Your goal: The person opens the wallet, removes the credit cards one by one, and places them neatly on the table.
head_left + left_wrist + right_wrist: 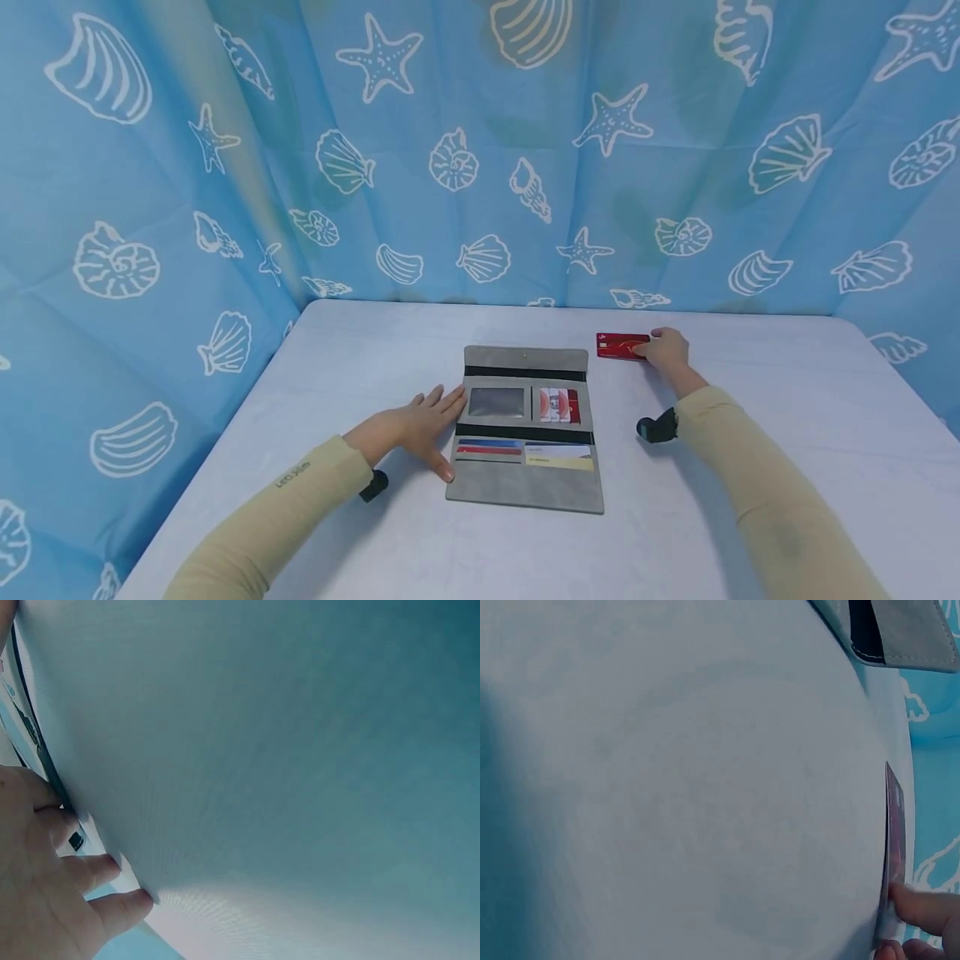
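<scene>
A grey wallet (517, 490) lies unfolded on the table, with cards in its slots and a dark see-through window (497, 402) in its middle panel. My left hand (420, 427) rests along the wallet's left edge, its fingers spread and straight. In the left wrist view the fingers (112, 911) touch the tabletop beside the wallet. To the wallet's upper right, my right hand (666, 350) pinches a red bank card (617, 344) by its right end. Seen from the right wrist, the card (895, 825) is nearly edge-on, with the thumb (926, 909) against its face.
The table (360, 358) is covered in white cloth. Behind it and at the left hangs a blue curtain (420, 200) printed with white shells and starfish. A dark wrist camera (657, 427) sits beside the right sleeve, another (373, 486) beside the left.
</scene>
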`<state>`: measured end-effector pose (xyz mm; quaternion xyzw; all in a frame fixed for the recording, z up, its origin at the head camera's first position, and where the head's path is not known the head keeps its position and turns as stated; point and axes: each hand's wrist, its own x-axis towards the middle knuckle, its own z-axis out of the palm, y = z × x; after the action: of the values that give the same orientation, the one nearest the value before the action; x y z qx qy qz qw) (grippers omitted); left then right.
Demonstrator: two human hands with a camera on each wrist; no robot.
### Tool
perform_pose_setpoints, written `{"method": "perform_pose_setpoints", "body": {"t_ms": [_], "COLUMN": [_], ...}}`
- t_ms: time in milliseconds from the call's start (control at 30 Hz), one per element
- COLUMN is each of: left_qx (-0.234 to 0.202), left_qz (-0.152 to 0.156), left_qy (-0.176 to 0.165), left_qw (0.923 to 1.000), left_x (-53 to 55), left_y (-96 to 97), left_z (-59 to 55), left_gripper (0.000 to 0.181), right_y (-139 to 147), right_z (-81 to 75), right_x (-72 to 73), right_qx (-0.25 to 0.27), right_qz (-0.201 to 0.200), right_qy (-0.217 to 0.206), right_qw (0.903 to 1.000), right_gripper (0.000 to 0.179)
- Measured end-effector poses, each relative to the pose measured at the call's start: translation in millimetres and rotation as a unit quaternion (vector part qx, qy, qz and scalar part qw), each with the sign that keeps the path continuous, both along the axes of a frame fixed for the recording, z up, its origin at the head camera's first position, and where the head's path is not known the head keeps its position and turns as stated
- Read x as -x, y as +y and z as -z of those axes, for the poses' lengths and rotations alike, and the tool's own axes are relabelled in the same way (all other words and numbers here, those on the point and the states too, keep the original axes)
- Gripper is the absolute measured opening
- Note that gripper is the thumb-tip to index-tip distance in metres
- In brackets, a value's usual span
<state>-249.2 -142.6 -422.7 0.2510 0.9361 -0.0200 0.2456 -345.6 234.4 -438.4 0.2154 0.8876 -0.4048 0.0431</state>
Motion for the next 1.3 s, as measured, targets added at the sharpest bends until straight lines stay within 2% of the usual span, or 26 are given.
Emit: {"method": "perform_pose_setpoints", "body": {"t_ms": [133,267,367,467,567,667,767,867,1067,1300], "left_qx": [-0.004,-0.004,-0.005,-0.006,-0.004,-0.001,0.002,0.001,0.002,0.004], "left_qz": [-0.001,-0.001,0.001,0.003,0.001,-0.003,-0.005,-0.003,-0.003,-0.005], "left_qy": [-0.001,-0.001,0.000,0.001,0.000,-0.001,-0.001,0.001,0.000,-0.001], "left_qw": [1.0000,1.0000,1.0000,1.0000,1.0000,1.0000,1.0000,1.0000,1.0000,1.0000], "left_x": [0.0,-0.4,-0.7,-0.5,-0.1,0.0,0.2,0.3,0.1,-0.2], "left_y": [-0.1,-0.2,-0.7,-0.9,-1.2,-2.1,-2.9,-3.1,-2.0,-0.5], "left_z": [0.4,-0.2,-0.3,-0.1,-0.2,0.0,0.3,0.6,1.2,0.0], "left_gripper": [0.123,0.123,0.123,0.123,0.124,0.123,0.123,0.123,0.123,0.124], "right_y": [-2,-1,4,13,22,29,32,32,36,39], "right_z": [2.5,4.2,5.1,3.9,1.2,-1.6,-3.2,-3.1,-2.7,-11.6], "right_x": [-3.0,-2.8,-0.7,-0.2,-2.1,-6.4,-10.7,-13.1,-16.8,-31.2], "right_qx": [-0.032,-0.032,-0.016,0.029,0.079,0.115,0.136,0.153,0.154,0.149], "right_qz": [-0.008,-0.011,-0.013,-0.018,-0.042,-0.085,-0.128,-0.153,-0.173,-0.195], "right_qy": [0.016,0.022,0.017,0.007,-0.004,-0.009,-0.008,-0.003,0.009,0.031], "right_qw": [0.9993,0.9992,0.9997,0.9994,0.9960,0.9897,0.9824,0.9763,0.9727,0.9689], "right_gripper": [0.054,0.052,0.051,0.051,0.054,0.055,0.054,0.052,0.058,0.066]}}
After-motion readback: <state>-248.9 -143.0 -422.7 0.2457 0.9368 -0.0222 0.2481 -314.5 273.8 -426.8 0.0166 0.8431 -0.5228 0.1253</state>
